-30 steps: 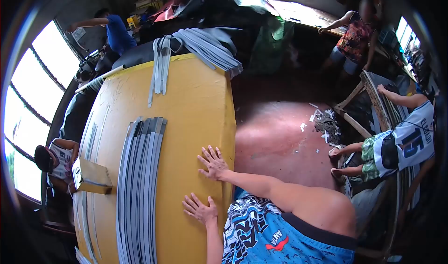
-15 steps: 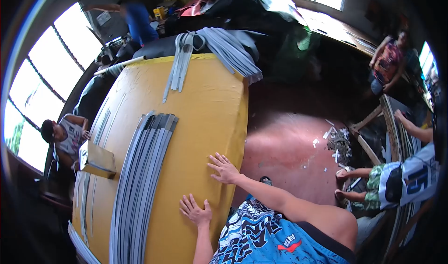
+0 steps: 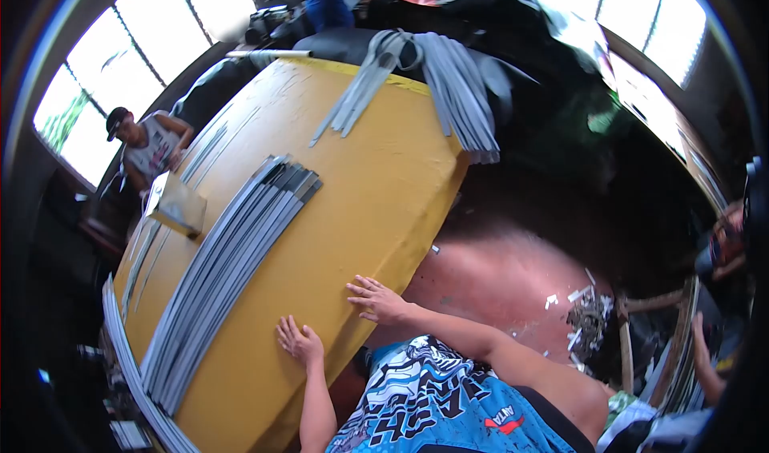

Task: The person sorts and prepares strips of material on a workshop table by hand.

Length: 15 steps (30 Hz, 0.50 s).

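Observation:
My left hand (image 3: 300, 341) rests flat on the yellow table (image 3: 352, 205) near its front edge, fingers apart and holding nothing. Farther along the same edge lies my right hand (image 3: 376, 301), also open, palm down on the surface. To the left of both hands, apart from them, stretches a long bundle of grey strips (image 3: 232, 269), their ends roughly lined up at the far end.
A box (image 3: 178, 205) stands beyond the strips, near a person (image 3: 152, 144) in a cap across the table. More grey strips (image 3: 460, 92) drape over the far corner. Scraps (image 3: 591, 321) litter the red floor (image 3: 489, 281) at right, close to a wooden frame (image 3: 657, 302).
My view has turned to the right, so the table appears tilted and the people at right slip toward the frame's edge. Both hands stay open on the table.

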Each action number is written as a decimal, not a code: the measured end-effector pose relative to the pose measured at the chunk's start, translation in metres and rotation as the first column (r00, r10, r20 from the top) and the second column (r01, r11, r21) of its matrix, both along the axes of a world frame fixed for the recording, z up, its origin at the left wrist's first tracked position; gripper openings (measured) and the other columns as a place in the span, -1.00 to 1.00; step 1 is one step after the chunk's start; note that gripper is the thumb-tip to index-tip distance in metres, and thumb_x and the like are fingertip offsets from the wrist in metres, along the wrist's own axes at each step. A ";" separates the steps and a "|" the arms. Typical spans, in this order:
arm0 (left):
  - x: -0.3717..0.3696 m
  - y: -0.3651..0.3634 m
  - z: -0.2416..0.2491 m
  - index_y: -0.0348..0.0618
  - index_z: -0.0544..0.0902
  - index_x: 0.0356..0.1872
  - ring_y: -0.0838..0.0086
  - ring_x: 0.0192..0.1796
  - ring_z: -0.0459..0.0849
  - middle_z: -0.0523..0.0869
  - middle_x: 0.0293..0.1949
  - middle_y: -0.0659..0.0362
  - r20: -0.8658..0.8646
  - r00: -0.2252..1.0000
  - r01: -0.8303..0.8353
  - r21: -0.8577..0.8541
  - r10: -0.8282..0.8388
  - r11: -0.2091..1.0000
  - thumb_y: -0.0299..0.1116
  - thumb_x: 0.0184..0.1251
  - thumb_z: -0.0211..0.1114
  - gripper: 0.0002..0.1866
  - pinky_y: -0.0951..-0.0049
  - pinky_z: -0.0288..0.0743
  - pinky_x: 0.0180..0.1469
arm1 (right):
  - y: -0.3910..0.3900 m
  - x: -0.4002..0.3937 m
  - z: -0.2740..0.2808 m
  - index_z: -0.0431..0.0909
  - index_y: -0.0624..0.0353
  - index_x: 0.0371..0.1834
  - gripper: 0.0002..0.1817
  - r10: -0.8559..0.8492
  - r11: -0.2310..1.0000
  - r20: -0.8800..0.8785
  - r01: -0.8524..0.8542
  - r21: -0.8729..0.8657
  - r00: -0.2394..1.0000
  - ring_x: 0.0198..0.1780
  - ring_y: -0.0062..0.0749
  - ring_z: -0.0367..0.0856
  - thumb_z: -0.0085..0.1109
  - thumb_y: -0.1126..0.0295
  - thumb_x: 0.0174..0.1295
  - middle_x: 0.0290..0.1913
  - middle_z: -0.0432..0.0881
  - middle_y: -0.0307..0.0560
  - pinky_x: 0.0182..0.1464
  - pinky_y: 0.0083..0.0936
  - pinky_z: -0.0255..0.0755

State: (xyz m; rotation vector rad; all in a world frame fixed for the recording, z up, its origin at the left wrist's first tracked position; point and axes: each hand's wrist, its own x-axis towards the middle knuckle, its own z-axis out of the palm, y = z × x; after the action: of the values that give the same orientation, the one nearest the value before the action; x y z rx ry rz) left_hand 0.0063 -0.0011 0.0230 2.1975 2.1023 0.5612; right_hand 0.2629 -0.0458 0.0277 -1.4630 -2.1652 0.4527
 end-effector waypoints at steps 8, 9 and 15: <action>0.040 -0.016 -0.014 -0.10 0.30 0.34 0.15 0.48 0.05 0.20 0.43 0.07 -0.011 0.958 -0.286 -0.014 0.286 0.958 -0.24 0.28 0.07 -0.43 -0.01 -0.14 0.46 | -0.059 0.069 0.014 0.54 0.18 0.09 -0.58 -0.203 0.857 -0.457 -0.069 -0.511 0.866 -0.01 -0.04 0.62 0.16 0.21 0.20 -0.06 0.63 0.14 0.05 -0.33 0.46; 0.042 -0.019 -0.015 -0.10 0.29 0.35 0.14 0.49 0.04 0.18 0.43 0.04 -0.015 0.965 -0.263 0.000 0.263 0.965 -0.22 0.29 0.06 -0.42 -0.02 -0.15 0.46 | -0.068 0.078 0.027 0.54 0.18 0.08 -0.59 -0.257 0.823 -0.405 -0.021 -0.568 0.877 -0.02 -0.08 0.63 0.17 0.22 0.20 -0.06 0.64 0.14 0.05 -0.35 0.47; 0.086 -0.033 -0.001 -0.18 0.24 0.37 -0.18 0.47 -0.13 0.03 0.44 -0.19 -0.030 0.993 -0.116 -0.045 0.115 0.992 -0.09 0.23 0.12 -0.30 -0.16 -0.27 0.44 | -0.086 0.133 -0.005 0.57 0.28 0.03 -0.68 -0.560 0.715 -0.411 0.170 -0.678 0.719 -0.02 -0.41 0.64 0.18 0.39 0.23 -0.08 0.69 -0.01 0.04 -0.51 0.48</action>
State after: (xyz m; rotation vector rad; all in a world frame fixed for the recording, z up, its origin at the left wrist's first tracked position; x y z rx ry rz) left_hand 0.0927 -0.0345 0.0217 2.0815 2.2438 0.4855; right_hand 0.3961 -0.1321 0.0230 -1.7239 -1.1845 1.3346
